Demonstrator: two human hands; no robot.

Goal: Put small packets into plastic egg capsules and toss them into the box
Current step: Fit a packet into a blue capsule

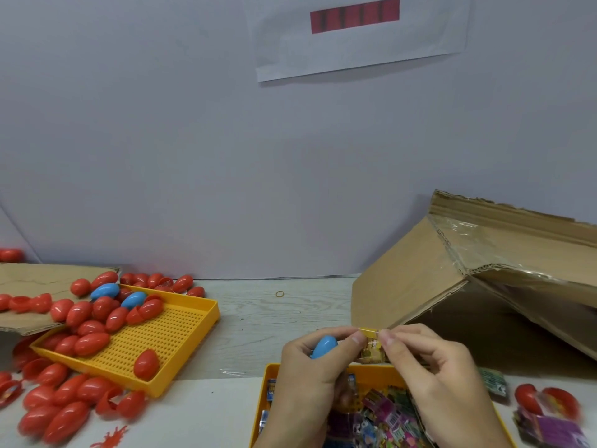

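- Near the middle, both hands are up over the packet tray (pixel 269 371), which is yellow and full of small colourful packets (pixel 386 415).
- Left hand (pixel 311 367): grip is curled round a blue egg capsule (pixel 324 346) in the palm, while its thumb and forefinger pinch the left edge of a small yellow packet (pixel 371 349).
- Right hand (pixel 429 367): narrow grip, fingertips pinching the right edge of that same packet, so it's held between both hands just above the tray's far rim.
- The cardboard box (pixel 420 286) sits on the right, tipped so its open side faces me, right behind the hands.
- Over on the left there's a second yellow tray (pixel 181 337) with a perforated floor, loaded with red capsules (pixel 92 342) and two blue ones (pixel 105 291); more red ones are spilled on the worktop (pixel 274 318) around it.
- Near right: a couple of red capsule halves (pixel 549 399) and a purple packet (pixel 555 428), a bit blurry.
- A small rubber band (pixel 279 294) lies on the worktop towards the far wall.
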